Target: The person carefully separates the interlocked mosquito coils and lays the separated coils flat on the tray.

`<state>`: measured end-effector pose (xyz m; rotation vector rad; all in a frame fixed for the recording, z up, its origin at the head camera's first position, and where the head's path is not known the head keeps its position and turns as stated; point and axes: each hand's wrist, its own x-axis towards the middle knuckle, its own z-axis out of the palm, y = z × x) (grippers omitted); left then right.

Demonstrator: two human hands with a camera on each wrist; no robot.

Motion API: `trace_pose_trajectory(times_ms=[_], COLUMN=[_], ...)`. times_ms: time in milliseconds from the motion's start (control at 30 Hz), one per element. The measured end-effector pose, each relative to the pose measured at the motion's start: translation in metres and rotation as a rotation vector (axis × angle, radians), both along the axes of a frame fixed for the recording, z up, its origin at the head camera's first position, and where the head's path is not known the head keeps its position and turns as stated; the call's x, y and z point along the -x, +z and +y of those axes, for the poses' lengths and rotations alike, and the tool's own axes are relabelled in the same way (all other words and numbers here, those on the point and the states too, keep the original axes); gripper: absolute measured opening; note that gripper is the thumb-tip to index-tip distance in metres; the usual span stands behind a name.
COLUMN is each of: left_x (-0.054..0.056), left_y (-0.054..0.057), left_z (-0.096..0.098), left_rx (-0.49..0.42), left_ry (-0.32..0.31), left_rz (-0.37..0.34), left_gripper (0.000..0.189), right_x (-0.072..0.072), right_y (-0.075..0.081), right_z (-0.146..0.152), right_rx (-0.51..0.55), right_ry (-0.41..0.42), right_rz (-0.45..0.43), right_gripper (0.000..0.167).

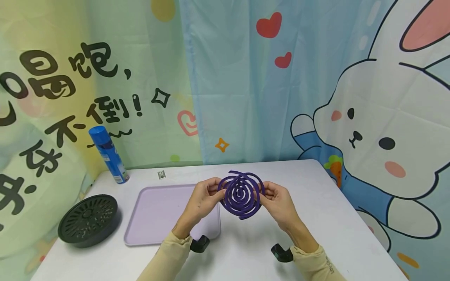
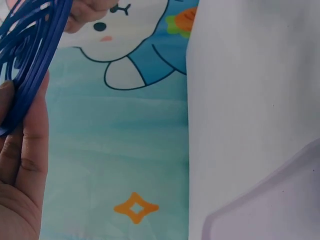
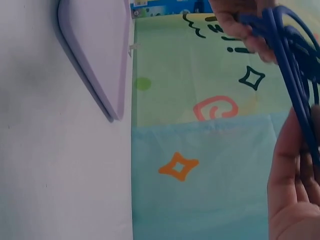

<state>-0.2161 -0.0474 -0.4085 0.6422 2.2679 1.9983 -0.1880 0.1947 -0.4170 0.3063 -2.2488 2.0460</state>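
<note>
Your head view is bright and evenly lit, with soft, diffuse shadows on the white table (image 1: 316,207), while wide-angle stretch makes the blue can (image 1: 111,158) lean outward at the left. Your two wrist views look dimmer and cooler, rendering the purple coil (image 1: 240,196) blue and slightly soft.

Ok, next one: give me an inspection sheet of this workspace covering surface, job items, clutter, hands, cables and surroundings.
Surface: white table, with a lilac tray left of centre.
Job items: purple mosquito coil, held up off the table.
Clutter: black round container with slotted lid left of the tray; blue aerosol can beyond it; small metallic piece behind the tray.
Hands: left hand and right hand pinch opposite sides of the coil.
Cables: nothing seen.
Surroundings: fabric backdrop printed with a rabbit, hearts and lettering.
</note>
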Motion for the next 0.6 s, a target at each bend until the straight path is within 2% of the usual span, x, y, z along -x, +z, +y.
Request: trace_pose_trajectory(times_ms=[133,267,467,600], left_x=[-0.0003,-0.0006,-0.0019,-0.0018], left_y=[-0.0009,-0.0007,-0.0006,-0.0016], left_z=[0.0011,0.0018,0.0016,0.0013], left_rx=[-0.005,-0.003,0.015,0.028], left_ry=[0.030,0.061,0.073,0.038], left_rz=[0.004,0.007,0.027,0.005], left_gripper=[0.011,0.011,0.011,0.012], right_x=[-0.0016,-0.0018,-0.0019,-0.0019], right_y=[-0.0005,-0.0005,-0.0012,-0.0021], right_z=[-0.0052,-0.0076,-0.0064,-0.0038], right_rx=[0.017,0.019,-0.002,-0.024], right_ry=[-0.070,-0.102,-0.084,-0.040], right_rz=[0.006,0.008,0.005,0.012], right_gripper=[0.020,0.020,0.020,0.022])
